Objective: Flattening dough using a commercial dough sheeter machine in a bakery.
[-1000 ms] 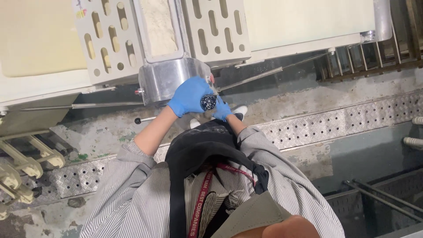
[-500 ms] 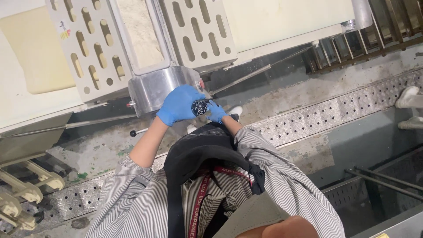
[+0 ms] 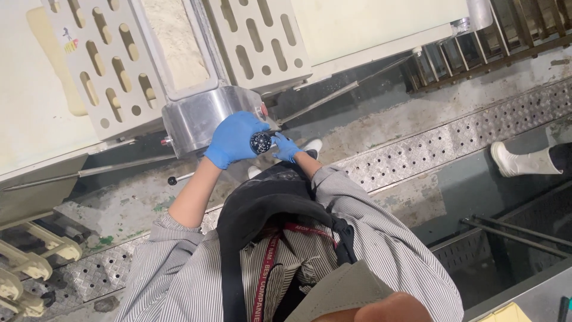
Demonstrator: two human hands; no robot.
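Both my hands wear blue gloves. My left hand (image 3: 233,138) wraps around a round black knob (image 3: 261,142) on the front of a shiny metal housing (image 3: 196,116) of a cream-coloured machine. My right hand (image 3: 286,148) meets the knob from the right side, fingers on it. Striped sleeves and a black apron fill the lower middle of the view. A red lanyard hangs on my chest.
Two perforated cream guard panels (image 3: 262,42) flank a dough-filled channel (image 3: 176,42) above the housing. Thin metal rods (image 3: 322,100) run beside it. A perforated steel floor strip (image 3: 441,149) crosses the wet concrete. Another person's white boot (image 3: 524,162) stands at right. A metal grate (image 3: 482,48) lies at the upper right.
The view has shifted, so the machine sits more to the left. Both hands stay on the knob. Another person's white boot has come into view at the right.
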